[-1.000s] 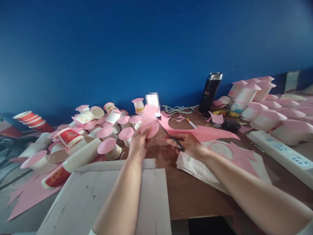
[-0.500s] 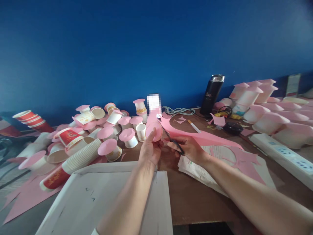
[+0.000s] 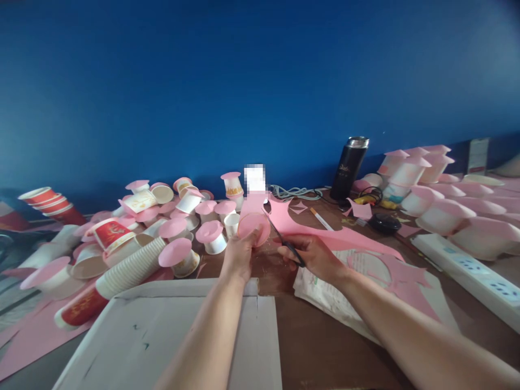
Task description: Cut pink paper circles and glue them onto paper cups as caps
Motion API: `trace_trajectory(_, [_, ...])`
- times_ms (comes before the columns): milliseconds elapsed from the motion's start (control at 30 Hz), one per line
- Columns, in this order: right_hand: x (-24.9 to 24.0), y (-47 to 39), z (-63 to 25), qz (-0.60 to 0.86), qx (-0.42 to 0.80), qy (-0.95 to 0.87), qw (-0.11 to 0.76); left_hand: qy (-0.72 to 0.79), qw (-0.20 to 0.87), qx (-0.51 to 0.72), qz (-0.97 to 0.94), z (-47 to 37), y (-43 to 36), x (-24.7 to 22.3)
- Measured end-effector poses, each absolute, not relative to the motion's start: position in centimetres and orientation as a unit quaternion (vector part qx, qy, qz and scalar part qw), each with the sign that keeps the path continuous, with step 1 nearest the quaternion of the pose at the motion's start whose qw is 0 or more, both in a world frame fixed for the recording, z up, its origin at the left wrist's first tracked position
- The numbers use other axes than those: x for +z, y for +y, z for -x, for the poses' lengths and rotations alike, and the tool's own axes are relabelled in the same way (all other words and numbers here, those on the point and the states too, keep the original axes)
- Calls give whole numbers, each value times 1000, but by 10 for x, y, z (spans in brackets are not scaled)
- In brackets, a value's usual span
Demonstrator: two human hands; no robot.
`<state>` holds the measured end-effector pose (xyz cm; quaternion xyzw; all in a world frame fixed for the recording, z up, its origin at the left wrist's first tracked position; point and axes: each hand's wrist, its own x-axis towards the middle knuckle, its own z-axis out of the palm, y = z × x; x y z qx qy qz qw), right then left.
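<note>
My left hand pinches a pink paper piece with a rounded lower part and a strip running back from it. The thumb lies on its face; the fingers behind are mostly hidden. My right hand grips black-handled scissors, whose blades point up and left at the paper's right edge. A long curved pink offcut lies on the table behind my right hand. Left of my hands stand white paper cups topped with pink discs.
Stacked red-and-white cups lie left. A grey-white box sits in front. On the right are a black flask, a power strip, a black mouse-like object, more pink-topped cups and a crumpled white bag.
The view has tilted slightly, so the table things sit lower. My left hand has shifted a little left, and the rounded pink piece has turned more face-on. The scissors remain in my right hand.
</note>
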<state>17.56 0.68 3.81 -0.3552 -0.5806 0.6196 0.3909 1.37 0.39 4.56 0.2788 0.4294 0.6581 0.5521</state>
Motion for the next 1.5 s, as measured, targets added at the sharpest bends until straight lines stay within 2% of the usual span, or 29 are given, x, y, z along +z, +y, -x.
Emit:
trace_trajectory(433, [35,7,-176,351,629,-560,409,427,558,649,-291,-11,4,46])
trace_trajectory(1500, [42,8,-180,377,604,-589,381,431,558,657,-266,-2,10,41])
